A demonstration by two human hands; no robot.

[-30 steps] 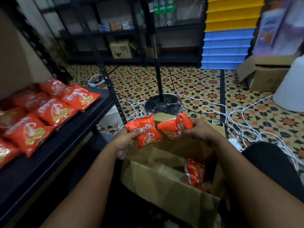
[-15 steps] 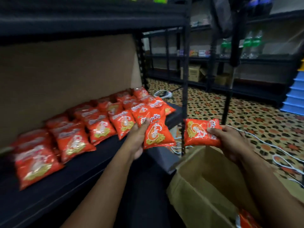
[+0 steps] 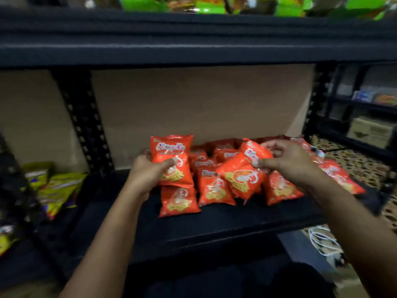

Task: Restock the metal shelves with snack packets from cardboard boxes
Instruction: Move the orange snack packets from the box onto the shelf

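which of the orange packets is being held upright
The orange packet gripped by the left hand, at the row's left end; it stands upright, while the right hand holds its packet tilted.

Red-orange snack packets (image 3: 214,190) lie overlapping in rows on the black metal shelf (image 3: 225,222), against its cardboard back.

Black metal shelf (image 3: 214,224): orange snack packets (image 3: 214,190) in rows (some overlapping); yellow packets (image 3: 58,190) left.

bare black shelf (image 3: 120,203) left of the orange packets (image 3: 214,188), upright post (image 3: 83,123) beyond
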